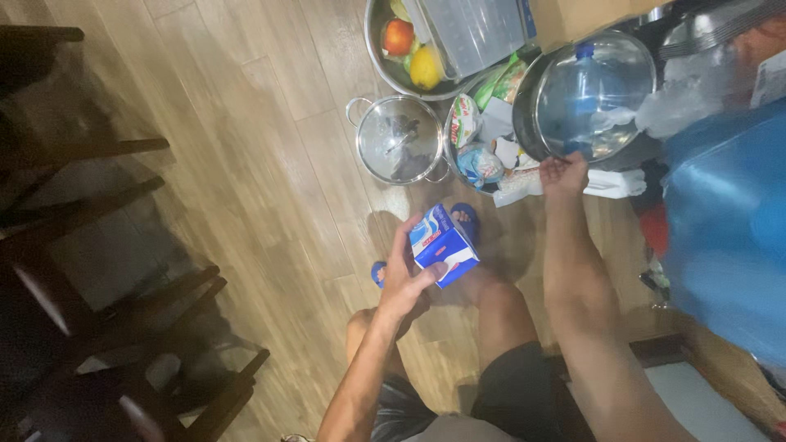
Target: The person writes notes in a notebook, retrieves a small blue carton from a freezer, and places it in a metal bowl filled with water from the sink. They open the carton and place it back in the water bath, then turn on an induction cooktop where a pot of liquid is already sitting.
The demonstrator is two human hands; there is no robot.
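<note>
**Carton in one hand, pot rim in the other**

The left hand [407, 282] is clamped on a small blue and white carton [442, 244], lifted clear above the wooden floor [246, 123]. The right hand [563, 172] has closed its fingers on the rim of a tilted steel pot [591, 94], beside a bowl of packets [483, 139]. The carton is not yet among them; it sits well left of the right hand.

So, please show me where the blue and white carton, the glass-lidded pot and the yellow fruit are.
blue and white carton [443, 244], head view, front face.
glass-lidded pot [399, 139], head view, lid centre.
yellow fruit [426, 68], head view, its middle.
</note>
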